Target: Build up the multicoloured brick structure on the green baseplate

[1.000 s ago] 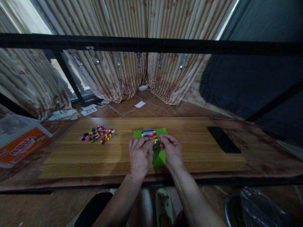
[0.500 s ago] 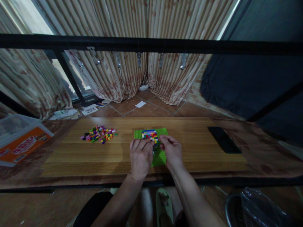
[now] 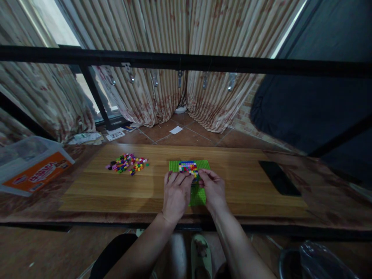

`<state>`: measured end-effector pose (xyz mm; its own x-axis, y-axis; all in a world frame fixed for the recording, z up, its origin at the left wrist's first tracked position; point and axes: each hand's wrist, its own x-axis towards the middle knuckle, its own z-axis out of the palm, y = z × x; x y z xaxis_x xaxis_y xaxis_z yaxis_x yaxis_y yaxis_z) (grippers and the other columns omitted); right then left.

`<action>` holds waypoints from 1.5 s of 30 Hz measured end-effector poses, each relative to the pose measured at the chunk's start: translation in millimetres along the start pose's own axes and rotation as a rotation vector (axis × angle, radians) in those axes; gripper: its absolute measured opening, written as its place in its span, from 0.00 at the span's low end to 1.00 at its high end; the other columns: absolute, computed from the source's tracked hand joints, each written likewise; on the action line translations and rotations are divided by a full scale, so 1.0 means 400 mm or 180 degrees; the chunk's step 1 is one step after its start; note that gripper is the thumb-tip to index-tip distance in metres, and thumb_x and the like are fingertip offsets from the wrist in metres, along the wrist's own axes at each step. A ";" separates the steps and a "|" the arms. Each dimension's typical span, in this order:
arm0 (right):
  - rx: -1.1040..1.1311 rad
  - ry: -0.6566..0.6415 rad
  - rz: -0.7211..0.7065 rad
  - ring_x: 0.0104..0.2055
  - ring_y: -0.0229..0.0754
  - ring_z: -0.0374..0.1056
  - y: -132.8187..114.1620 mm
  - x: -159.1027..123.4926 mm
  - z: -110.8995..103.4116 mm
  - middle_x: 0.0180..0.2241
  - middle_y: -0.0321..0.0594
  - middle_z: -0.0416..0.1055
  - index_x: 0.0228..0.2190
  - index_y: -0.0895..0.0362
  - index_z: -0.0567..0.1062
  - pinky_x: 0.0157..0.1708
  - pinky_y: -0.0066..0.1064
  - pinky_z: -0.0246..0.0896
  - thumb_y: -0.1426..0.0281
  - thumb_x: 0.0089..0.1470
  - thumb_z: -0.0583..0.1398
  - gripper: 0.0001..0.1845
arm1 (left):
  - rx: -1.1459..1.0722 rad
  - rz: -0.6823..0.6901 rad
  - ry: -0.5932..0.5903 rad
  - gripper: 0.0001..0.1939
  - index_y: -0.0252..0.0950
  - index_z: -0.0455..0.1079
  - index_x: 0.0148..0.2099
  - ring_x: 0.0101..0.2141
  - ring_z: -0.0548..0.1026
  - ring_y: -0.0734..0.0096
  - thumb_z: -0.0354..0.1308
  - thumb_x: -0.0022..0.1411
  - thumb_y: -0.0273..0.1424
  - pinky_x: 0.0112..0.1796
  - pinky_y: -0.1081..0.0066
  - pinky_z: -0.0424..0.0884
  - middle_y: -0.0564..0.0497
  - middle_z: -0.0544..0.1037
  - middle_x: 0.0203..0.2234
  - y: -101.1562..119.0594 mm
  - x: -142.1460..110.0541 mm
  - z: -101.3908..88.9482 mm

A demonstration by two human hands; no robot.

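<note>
A green studded baseplate (image 3: pixel 198 198) lies on the wooden board in front of me. Rows of small coloured toy bricks (image 3: pixel 188 167) form a block on its upper middle. My left hand (image 3: pixel 176 192) rests over the plate's left part, its fingers bent and pressed together with the tips at the lower edge of the brick rows. On the right side of those rows, my right hand (image 3: pixel 214 188) has thumb and fingertips pinched together. Whatever sits between the fingertips of either hand is hidden or too small to name.
Loose coloured bricks (image 3: pixel 125 163) lie in a pile on the wooden board (image 3: pixel 93 190) to the left. A black phone-like slab (image 3: pixel 279 178) lies at the right. A clear tub with an orange label (image 3: pixel 40 170) stands far left. A black rail (image 3: pixel 162 61) crosses beyond the board.
The whole view has shifted slightly, so the board and bricks appear a little further right and lower. Both hands stay at the brick rows, with only slight finger movement.
</note>
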<state>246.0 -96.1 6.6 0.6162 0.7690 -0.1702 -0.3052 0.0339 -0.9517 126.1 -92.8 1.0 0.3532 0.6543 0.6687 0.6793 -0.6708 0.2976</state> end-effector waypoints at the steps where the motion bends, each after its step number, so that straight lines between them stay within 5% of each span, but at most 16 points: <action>1: -0.0007 0.0005 -0.0002 0.18 0.32 0.59 0.001 0.002 -0.001 0.19 0.33 0.70 0.25 0.59 0.78 0.18 0.25 0.54 0.61 0.32 0.69 0.16 | -0.0057 -0.0008 0.0003 0.10 0.40 0.73 0.45 0.39 0.72 0.65 0.54 0.64 0.27 0.46 0.60 0.62 0.50 0.80 0.39 0.000 -0.002 -0.006; 5: -0.0021 0.0015 -0.0024 0.18 0.32 0.60 0.003 0.008 -0.002 0.19 0.33 0.71 0.25 0.59 0.78 0.19 0.24 0.54 0.62 0.32 0.70 0.17 | -0.0299 -0.0258 0.0246 0.12 0.39 0.72 0.48 0.39 0.73 0.66 0.53 0.64 0.26 0.46 0.62 0.64 0.48 0.80 0.38 -0.018 0.003 -0.038; 10: -0.0014 0.0005 -0.0010 0.19 0.31 0.59 0.003 0.012 -0.006 0.20 0.32 0.71 0.25 0.58 0.78 0.19 0.24 0.54 0.62 0.31 0.70 0.16 | -0.0438 -0.1423 0.0527 0.09 0.36 0.73 0.43 0.39 0.75 0.66 0.53 0.62 0.27 0.43 0.66 0.69 0.47 0.79 0.37 -0.129 0.022 -0.082; 14: -0.0052 0.0043 -0.0046 0.19 0.31 0.59 0.009 0.020 -0.015 0.19 0.33 0.71 0.24 0.58 0.78 0.19 0.24 0.53 0.63 0.29 0.71 0.16 | 0.0286 -0.2497 -0.0368 0.12 0.37 0.73 0.45 0.36 0.77 0.63 0.55 0.58 0.28 0.39 0.67 0.70 0.45 0.79 0.40 -0.256 0.011 -0.131; 18: -0.0088 0.0071 -0.0020 0.20 0.31 0.59 0.014 0.030 -0.019 0.20 0.33 0.71 0.24 0.58 0.79 0.20 0.23 0.53 0.64 0.29 0.71 0.16 | 0.0908 -0.2937 -0.0775 0.16 0.36 0.72 0.48 0.43 0.77 0.56 0.55 0.58 0.30 0.41 0.65 0.69 0.41 0.79 0.41 -0.345 -0.022 -0.179; 27: -0.0063 -0.0006 -0.0186 0.20 0.32 0.59 0.025 0.033 -0.017 0.20 0.33 0.71 0.23 0.57 0.79 0.20 0.24 0.53 0.65 0.29 0.71 0.14 | 0.0875 -0.2783 -0.0903 0.22 0.36 0.69 0.54 0.46 0.75 0.58 0.58 0.57 0.32 0.45 0.66 0.68 0.41 0.77 0.46 -0.424 -0.056 -0.165; 37: -0.0120 0.0153 -0.0192 0.18 0.30 0.56 0.034 0.054 -0.011 0.18 0.32 0.70 0.23 0.58 0.79 0.18 0.23 0.50 0.66 0.29 0.71 0.13 | 0.0775 -0.2369 -0.0967 0.17 0.36 0.70 0.52 0.47 0.74 0.59 0.53 0.61 0.28 0.49 0.65 0.68 0.41 0.76 0.46 -0.426 -0.054 -0.143; 45: -0.0067 0.0126 -0.0165 0.18 0.29 0.57 0.030 0.048 -0.011 0.19 0.31 0.69 0.23 0.58 0.78 0.18 0.23 0.51 0.67 0.29 0.71 0.14 | 0.0488 -0.2439 -0.0788 0.15 0.32 0.73 0.46 0.45 0.75 0.55 0.51 0.58 0.23 0.47 0.61 0.68 0.37 0.77 0.42 -0.411 -0.054 -0.140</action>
<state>257.4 -83.9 -9.3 0.6592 0.7406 -0.1303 -0.2571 0.0592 -0.9646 -29.1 -16.3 -24.1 -0.1251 0.9819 0.1425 0.8639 0.0372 0.5023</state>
